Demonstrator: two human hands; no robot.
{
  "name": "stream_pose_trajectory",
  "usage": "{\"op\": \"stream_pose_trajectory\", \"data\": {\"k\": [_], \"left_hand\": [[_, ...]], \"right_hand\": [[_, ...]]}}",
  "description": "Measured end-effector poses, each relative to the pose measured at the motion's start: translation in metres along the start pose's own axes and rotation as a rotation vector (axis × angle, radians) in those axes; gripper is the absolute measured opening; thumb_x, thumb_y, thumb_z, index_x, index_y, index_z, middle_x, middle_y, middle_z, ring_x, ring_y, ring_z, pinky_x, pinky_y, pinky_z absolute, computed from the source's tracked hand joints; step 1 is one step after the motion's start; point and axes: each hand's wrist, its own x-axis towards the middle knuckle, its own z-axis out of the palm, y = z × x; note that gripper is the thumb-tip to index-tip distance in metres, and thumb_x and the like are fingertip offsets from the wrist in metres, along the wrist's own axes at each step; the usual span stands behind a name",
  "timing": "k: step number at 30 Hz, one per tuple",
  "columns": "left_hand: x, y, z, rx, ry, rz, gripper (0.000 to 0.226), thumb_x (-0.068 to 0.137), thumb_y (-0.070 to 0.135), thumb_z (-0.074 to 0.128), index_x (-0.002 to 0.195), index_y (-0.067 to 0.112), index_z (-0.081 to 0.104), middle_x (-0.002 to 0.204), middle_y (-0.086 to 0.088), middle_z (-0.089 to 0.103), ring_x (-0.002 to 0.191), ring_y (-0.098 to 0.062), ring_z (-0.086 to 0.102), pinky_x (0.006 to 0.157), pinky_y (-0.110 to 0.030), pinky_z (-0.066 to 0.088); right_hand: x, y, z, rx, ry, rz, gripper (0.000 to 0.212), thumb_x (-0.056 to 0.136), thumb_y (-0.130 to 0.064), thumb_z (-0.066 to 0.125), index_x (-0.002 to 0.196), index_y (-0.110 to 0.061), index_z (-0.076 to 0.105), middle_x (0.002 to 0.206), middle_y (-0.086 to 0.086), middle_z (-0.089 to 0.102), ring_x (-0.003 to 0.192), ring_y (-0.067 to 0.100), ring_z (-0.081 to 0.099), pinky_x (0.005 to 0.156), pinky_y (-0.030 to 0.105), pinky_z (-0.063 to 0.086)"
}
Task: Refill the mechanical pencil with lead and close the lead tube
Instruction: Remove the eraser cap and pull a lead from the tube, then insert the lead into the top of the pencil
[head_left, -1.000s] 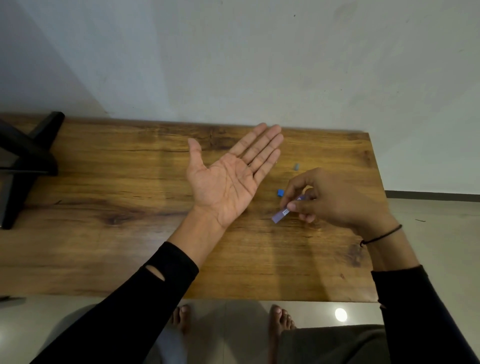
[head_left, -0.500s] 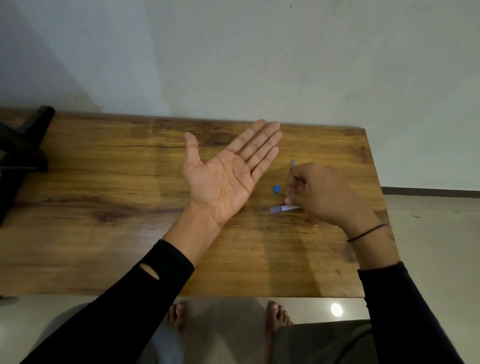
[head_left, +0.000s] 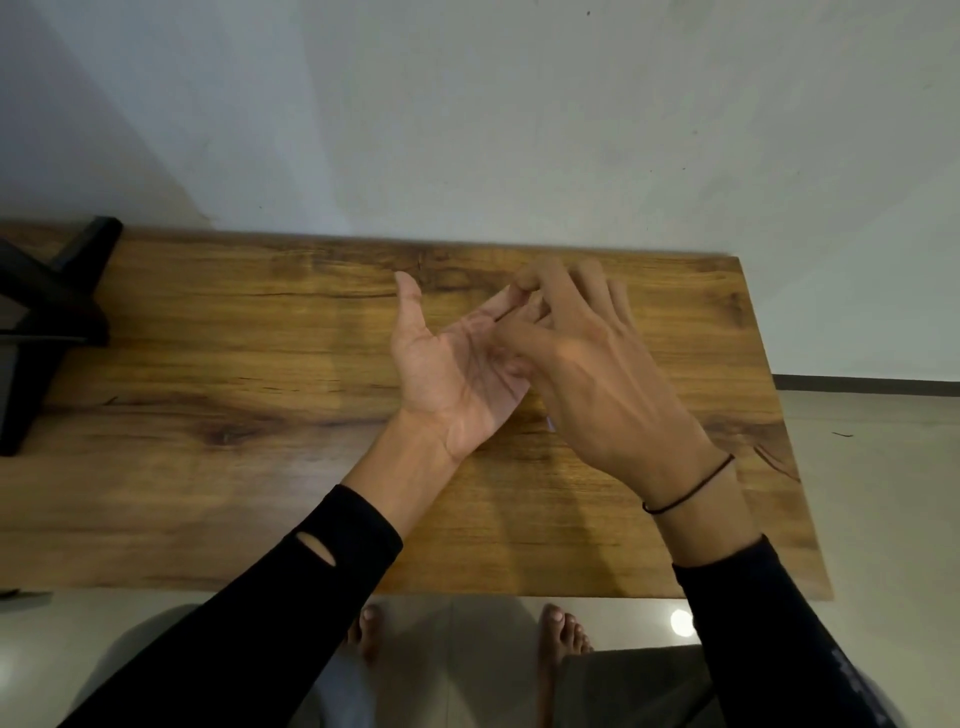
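The setting looks like a plain room in a home, though little of it shows. A wood-grain table (head_left: 208, 467) stands against a bare pale wall (head_left: 467, 104). At the bottom of the frame, bare feet (head_left: 563, 629) rest on glossy floor tiles (head_left: 857, 493). A black stand (head_left: 47, 322) occupies the left edge.

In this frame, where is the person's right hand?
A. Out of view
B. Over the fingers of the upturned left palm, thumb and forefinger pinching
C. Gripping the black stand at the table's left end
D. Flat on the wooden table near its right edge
B: the right hand reaches over the fingers of the upturned left hand, thumb and forefinger pinched on a thin dark sliver, likely a pencil lead.
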Motion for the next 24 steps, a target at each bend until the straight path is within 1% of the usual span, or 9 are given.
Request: {"op": "stream_pose_trajectory", "data": {"k": [3,5,7,10,12,16,19,21,24], "left_hand": [[-0.001,0.000,0.000,0.006,0.038,-0.025,0.120,0.088,0.097,0.024,0.132,-0.005,0.070,0.155,-0.031,0.047,0.102,-0.025,0.047,0.081,-0.031,0.029],[-0.002,0.000,-0.001,0.002,0.066,-0.044,0.118,0.088,0.097,0.027,0.124,-0.004,0.075,0.135,-0.028,0.054,0.099,-0.026,0.046,0.086,-0.032,0.029],[-0.001,0.000,-0.002,0.003,0.067,-0.061,0.115,0.088,0.096,0.029,0.123,-0.004,0.074,0.126,-0.025,0.059,0.101,-0.027,0.045,0.092,-0.034,0.031],[0.000,-0.001,0.000,0.050,0.054,-0.086,0.112,0.089,0.096,0.024,0.107,0.000,0.080,0.101,-0.015,0.073,0.084,-0.019,0.047,0.077,-0.030,0.032],[0.000,0.000,0.000,0.054,0.044,-0.097,0.113,0.089,0.096,0.023,0.103,0.001,0.083,0.101,-0.014,0.072,0.084,-0.018,0.049,0.076,-0.029,0.034],[-0.003,0.004,0.001,0.029,-0.014,-0.117,0.114,0.090,0.095,0.024,0.119,0.000,0.079,0.117,-0.016,0.068,0.095,-0.021,0.062,0.081,-0.027,0.049],[0.002,0.010,0.005,0.072,-0.053,-0.066,0.106,0.094,0.086,0.027,0.141,-0.001,0.066,0.110,-0.016,0.079,0.095,-0.022,0.075,0.090,-0.034,0.060],[0.010,0.014,0.005,0.422,0.134,0.093,0.085,0.105,0.073,0.033,0.141,0.003,0.066,0.112,-0.014,0.081,0.099,-0.018,0.078,0.094,-0.034,0.061],[0.013,0.020,-0.001,1.380,0.316,0.523,0.027,0.105,0.033,0.068,0.123,0.014,0.077,0.109,0.003,0.079,0.099,-0.001,0.072,0.088,-0.019,0.054]], "right_hand": [[0.000,-0.001,0.002,-0.030,-0.017,0.003,0.021,0.096,-0.006,0.059,0.102,-0.018,0.076,0.126,0.015,0.059,0.109,0.037,0.050,0.086,0.048,0.036],[0.000,-0.002,0.003,-0.027,-0.039,0.005,0.022,0.097,-0.008,0.057,0.103,-0.018,0.076,0.125,0.015,0.059,0.110,0.037,0.050,0.087,0.048,0.036],[0.001,-0.003,0.002,-0.019,-0.065,0.012,0.020,0.099,-0.012,0.056,0.101,-0.018,0.074,0.125,0.013,0.058,0.111,0.035,0.050,0.087,0.049,0.036],[0.001,-0.001,0.002,-0.024,-0.077,0.006,0.013,0.096,-0.012,0.059,0.093,-0.017,0.070,0.122,0.012,0.057,0.109,0.036,0.050,0.084,0.050,0.037],[0.001,-0.001,0.003,-0.023,-0.073,0.007,0.011,0.096,-0.012,0.059,0.093,-0.017,0.069,0.121,0.012,0.057,0.110,0.036,0.050,0.084,0.052,0.038],[0.000,0.001,0.005,0.083,-0.011,0.038,0.006,0.094,-0.011,0.068,0.096,-0.017,0.070,0.117,0.008,0.057,0.107,0.031,0.046,0.084,0.050,0.039],[0.001,0.012,0.003,0.378,0.140,0.163,0.007,0.093,-0.010,0.075,0.097,-0.015,0.071,0.106,-0.001,0.059,0.102,0.021,0.047,0.085,0.039,0.041],[0.001,0.023,0.000,0.600,0.285,0.266,0.006,0.095,-0.011,0.075,0.098,-0.009,0.071,0.096,-0.003,0.065,0.090,0.017,0.053,0.078,0.033,0.044],[0.000,0.039,-0.003,0.950,0.460,0.446,0.008,0.097,-0.002,0.073,0.099,0.001,0.067,0.091,0.010,0.069,0.080,0.019,0.060,0.068,0.036,0.047]]}}
